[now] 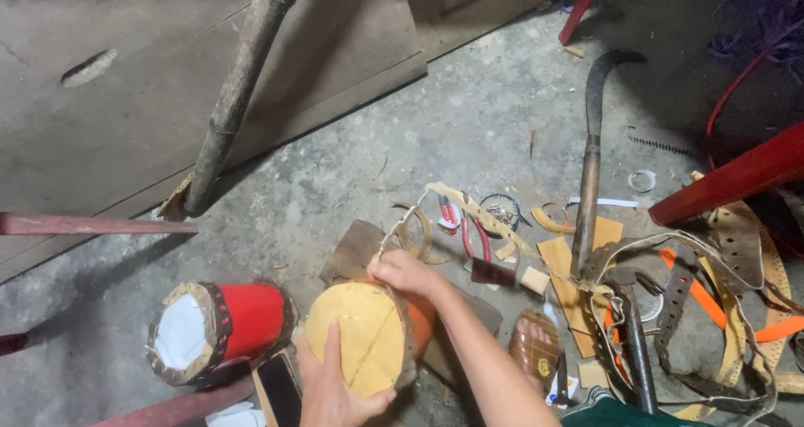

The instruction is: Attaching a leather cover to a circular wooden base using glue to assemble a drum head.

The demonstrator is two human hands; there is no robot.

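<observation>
You had a red drum point(219, 326) lying at your left, a curved blade point(592, 155) and perforated straps point(737, 259) right.

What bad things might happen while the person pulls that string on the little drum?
The cord in the right hand looks taut; it might snap or cut into fingers. The drum, steadied only by the left hand, could slip and roll. The curved blade and pliers lie close by on the floor, easy to bump.
</observation>
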